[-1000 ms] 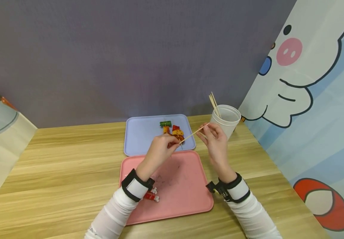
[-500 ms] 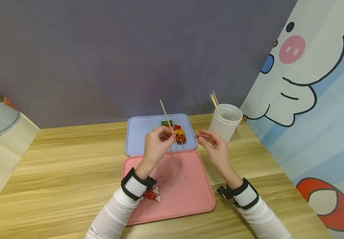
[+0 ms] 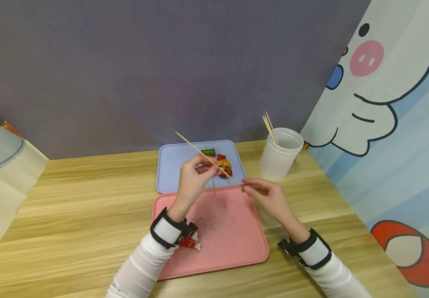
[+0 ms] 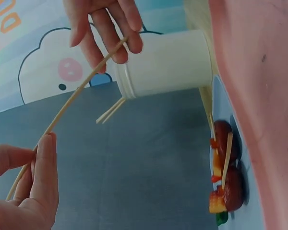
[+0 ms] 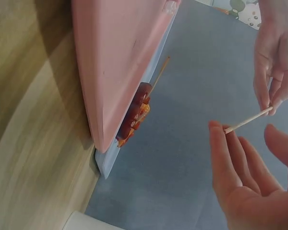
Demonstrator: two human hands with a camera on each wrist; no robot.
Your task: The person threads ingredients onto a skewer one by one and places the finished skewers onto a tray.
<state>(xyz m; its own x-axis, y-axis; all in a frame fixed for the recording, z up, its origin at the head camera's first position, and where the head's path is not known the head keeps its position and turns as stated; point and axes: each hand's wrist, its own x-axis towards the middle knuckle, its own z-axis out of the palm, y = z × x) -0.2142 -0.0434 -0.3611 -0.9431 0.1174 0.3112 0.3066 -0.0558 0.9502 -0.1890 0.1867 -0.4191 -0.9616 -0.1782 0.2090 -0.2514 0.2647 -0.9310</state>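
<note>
A bare wooden skewer (image 3: 195, 147) slants down from upper left to lower right above the trays. My left hand (image 3: 193, 176) pinches it between thumb and fingers, part way along. At its lower end is my right hand (image 3: 268, 196); in the right wrist view the skewer's tip (image 5: 228, 130) meets the fingertips while the thumb stands apart. Behind the hands, skewers of play food (image 3: 223, 164) lie on the blue tray (image 3: 169, 165), with brown, yellow, red and green pieces. My left hand partly hides them.
A pink tray (image 3: 233, 240) lies in front of the blue one. On it, red pieces with white ends (image 3: 190, 243) are partly hidden by my left wrist. A white cup (image 3: 279, 159) holding several skewers (image 3: 270, 128) stands at right. A grey panel (image 3: 143, 82) rises behind.
The right hand lost contact with the skewer, then came down and leftward to its lower end. In the left hand the skewer has turned, its upper end swinging to the left.
</note>
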